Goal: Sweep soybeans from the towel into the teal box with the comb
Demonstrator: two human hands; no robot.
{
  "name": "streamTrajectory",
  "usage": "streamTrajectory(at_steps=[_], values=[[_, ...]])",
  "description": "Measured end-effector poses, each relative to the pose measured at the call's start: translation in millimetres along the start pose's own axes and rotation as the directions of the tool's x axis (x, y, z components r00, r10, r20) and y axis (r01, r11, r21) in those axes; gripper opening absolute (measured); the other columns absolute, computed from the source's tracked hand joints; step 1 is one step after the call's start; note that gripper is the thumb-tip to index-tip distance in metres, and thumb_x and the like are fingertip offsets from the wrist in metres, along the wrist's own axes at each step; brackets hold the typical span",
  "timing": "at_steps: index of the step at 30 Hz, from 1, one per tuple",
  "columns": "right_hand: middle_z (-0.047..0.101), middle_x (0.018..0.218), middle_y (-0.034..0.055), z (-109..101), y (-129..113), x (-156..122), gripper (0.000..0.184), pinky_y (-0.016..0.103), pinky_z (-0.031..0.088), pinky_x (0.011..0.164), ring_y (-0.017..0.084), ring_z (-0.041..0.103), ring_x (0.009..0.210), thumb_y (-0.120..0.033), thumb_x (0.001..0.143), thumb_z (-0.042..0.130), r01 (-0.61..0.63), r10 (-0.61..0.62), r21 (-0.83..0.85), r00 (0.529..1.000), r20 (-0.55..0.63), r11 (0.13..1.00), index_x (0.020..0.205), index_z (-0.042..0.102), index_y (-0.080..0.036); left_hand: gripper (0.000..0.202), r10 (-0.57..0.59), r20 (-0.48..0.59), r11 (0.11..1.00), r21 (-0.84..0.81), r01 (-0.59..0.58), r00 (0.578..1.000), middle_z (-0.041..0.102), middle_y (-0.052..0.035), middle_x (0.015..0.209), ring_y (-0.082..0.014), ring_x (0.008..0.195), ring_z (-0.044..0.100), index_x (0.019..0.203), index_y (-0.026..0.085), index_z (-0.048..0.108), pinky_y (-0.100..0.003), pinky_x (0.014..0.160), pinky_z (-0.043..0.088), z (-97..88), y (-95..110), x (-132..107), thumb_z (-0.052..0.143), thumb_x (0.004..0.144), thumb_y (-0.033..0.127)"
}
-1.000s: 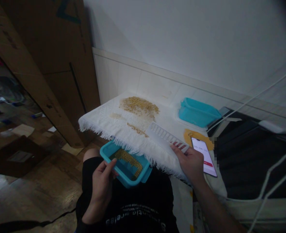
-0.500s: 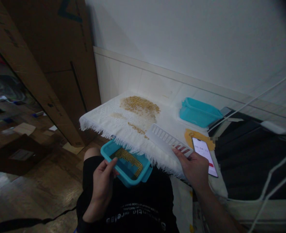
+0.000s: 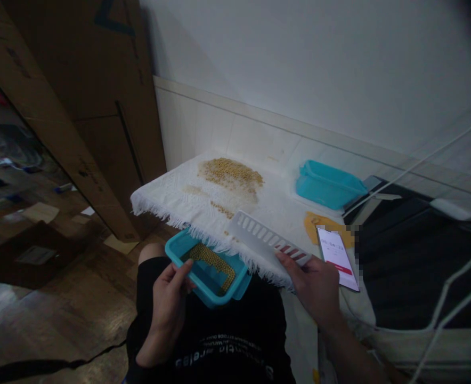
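My left hand (image 3: 171,290) grips the near left rim of a turquoise plastic bin (image 3: 213,295), thumb over the edge. Soybeans (image 3: 213,261) lie along the far and right sides of its floor. The bin sits just under the table's fringed edge, above my lap. With my right hand (image 3: 313,280) I hold a white slotted plastic tray (image 3: 255,232) by its right end. Its far end rests low over the cloth beside a short line of loose beans (image 3: 221,209). Farther back on the white cloth (image 3: 171,194) lies a larger spread of soybeans (image 3: 231,173).
A second turquoise bin (image 3: 327,186) stands at the table's back right. A phone with a timer (image 3: 337,258) lies right of my hand, partly over an orange-yellow cloth (image 3: 311,226). Tall cardboard boxes (image 3: 99,149) stand at left, and white cables (image 3: 419,160) cross at right.
My right hand has moved the slotted tray leftward and toward me, near the table's front edge. Some loose beans near the edge have shifted. My left hand and the bin stay in place.
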State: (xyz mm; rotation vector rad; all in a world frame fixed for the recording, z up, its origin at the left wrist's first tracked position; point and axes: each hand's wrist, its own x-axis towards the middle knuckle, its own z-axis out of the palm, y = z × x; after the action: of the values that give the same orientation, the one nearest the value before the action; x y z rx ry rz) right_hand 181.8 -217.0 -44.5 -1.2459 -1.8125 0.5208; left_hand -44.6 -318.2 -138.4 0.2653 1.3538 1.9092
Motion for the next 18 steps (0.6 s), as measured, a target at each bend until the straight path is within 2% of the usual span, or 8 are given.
streamTrajectory(at_steps=[3,7,12,18], values=[[0.080,0.079,0.0049,1,-1,3,0.029,0.033,0.060,0.065,0.027,0.077,0.072,-0.046,0.079,0.073,0.010,-0.008,0.017,0.997,-0.073,1.000,0.081,0.083,-0.020,0.036,-0.005,0.004,1.000,0.011,0.005,1.000,0.052,0.0034,0.052,-0.0101,0.049,0.044,0.059,0.018,0.058,-0.023,0.049,0.037,-0.4,-1,0,0.086,0.067,0.040],[0.079,0.072,0.0068,9,9,17,0.034,0.031,0.057,0.057,0.026,0.075,0.064,-0.048,0.077,0.074,-0.036,0.036,0.003,0.984,-0.172,0.999,0.079,0.082,-0.015,0.037,-0.013,0.005,1.000,-0.006,0.013,1.000,0.051,0.0041,0.052,-0.0095,0.049,0.044,0.059,0.018,0.058,-0.022,0.049,0.036,-1.1,-1,0,0.086,0.067,0.041],[0.079,0.072,0.0077,16,18,26,0.040,0.030,0.053,0.053,0.026,0.074,0.063,-0.054,0.078,0.071,-0.061,0.058,-0.020,0.991,-0.123,0.998,0.078,0.081,-0.015,0.038,-0.016,-0.002,1.000,-0.021,0.016,1.000,0.052,0.0048,0.051,-0.0090,0.048,0.043,0.058,0.018,0.057,-0.022,0.049,0.036,-1.6,-2,1,0.087,0.067,0.040],[0.079,0.072,0.0079,18,14,27,0.041,0.031,0.053,0.055,0.027,0.074,0.065,-0.054,0.076,0.071,-0.058,0.057,0.001,0.994,-0.096,0.998,0.079,0.081,-0.015,0.038,-0.018,-0.005,1.000,-0.021,0.018,1.000,0.053,0.0043,0.051,-0.0092,0.048,0.044,0.058,0.018,0.057,-0.022,0.048,0.035,-0.8,-1,1,0.087,0.066,0.039]])
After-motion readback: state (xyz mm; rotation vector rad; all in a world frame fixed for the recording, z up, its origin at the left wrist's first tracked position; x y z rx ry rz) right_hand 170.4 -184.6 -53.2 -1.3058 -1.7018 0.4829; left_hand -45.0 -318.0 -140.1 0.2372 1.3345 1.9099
